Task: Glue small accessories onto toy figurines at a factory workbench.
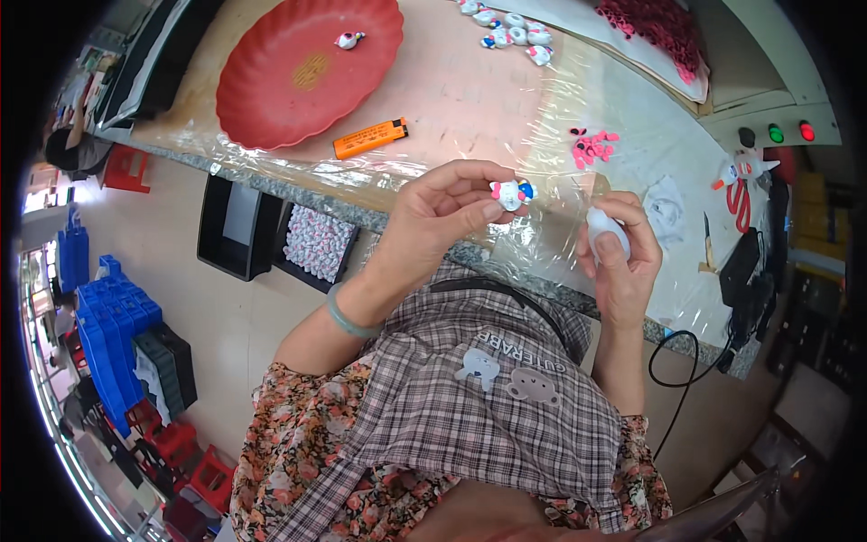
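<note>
Pinched between the thumb and fingers of my left hand (442,210) is a small white figurine (511,193) with pink and blue parts. My right hand (629,248) wraps round a small white squeeze bottle (609,237), its narrow tip pointing up and left toward the figurine. The two hands are apart, above the near edge of the table. Beyond them lies a cluster of small bright pink pieces (593,149). Several similar white figurines (517,34) stand at the far side of the table.
A red scalloped tray (262,108) holds one figurine (349,41). Beside it lies an orange lighter (370,138). Dark red pieces (659,36) sit on a white sheet at the far right. Near the right edge are a thin blade (709,244) and red-handled scissors (739,206). Bins (312,239) stand below the table.
</note>
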`<move>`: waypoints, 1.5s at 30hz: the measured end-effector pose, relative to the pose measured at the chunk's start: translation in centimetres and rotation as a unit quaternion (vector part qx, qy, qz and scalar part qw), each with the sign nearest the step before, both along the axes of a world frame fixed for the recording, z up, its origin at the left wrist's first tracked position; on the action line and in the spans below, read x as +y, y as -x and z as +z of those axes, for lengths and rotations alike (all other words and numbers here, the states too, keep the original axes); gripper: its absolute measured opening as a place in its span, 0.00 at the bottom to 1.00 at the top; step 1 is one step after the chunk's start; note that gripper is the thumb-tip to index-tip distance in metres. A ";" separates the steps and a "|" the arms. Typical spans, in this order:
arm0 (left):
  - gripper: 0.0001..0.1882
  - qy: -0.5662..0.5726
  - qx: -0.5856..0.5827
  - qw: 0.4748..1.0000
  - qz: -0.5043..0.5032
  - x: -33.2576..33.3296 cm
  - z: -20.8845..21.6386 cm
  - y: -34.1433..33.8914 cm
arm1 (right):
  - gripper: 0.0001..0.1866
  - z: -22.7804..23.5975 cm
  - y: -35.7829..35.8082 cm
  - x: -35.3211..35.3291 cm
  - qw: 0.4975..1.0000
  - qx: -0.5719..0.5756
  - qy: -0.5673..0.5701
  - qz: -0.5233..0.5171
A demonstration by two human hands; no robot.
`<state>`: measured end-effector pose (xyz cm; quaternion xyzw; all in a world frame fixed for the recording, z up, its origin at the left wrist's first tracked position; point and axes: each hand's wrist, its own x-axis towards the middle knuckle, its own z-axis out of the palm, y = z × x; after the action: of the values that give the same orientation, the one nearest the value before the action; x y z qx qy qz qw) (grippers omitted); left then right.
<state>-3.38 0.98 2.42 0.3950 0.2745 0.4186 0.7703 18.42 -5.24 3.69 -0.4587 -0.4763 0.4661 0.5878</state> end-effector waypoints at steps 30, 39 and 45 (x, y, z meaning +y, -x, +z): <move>0.19 -0.011 0.021 0.998 -0.058 -0.6 -0.5 -1.0 | 0.24 1.8 0.5 -0.4 0.986 -0.078 -0.054 -0.139; 0.19 -0.006 0.020 0.998 -0.059 -0.8 -0.4 -1.2 | 0.23 1.8 0.1 -1.3 0.949 -0.240 -0.156 -0.130; 0.18 -0.004 0.026 0.998 -0.060 -0.9 -0.6 -1.1 | 0.23 1.6 0.3 -1.5 0.944 -0.257 -0.163 -0.131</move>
<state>-2.24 0.12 1.81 0.4243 0.2687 0.3623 0.7852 18.14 -6.75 5.32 -0.5189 -0.6164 0.1678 0.5680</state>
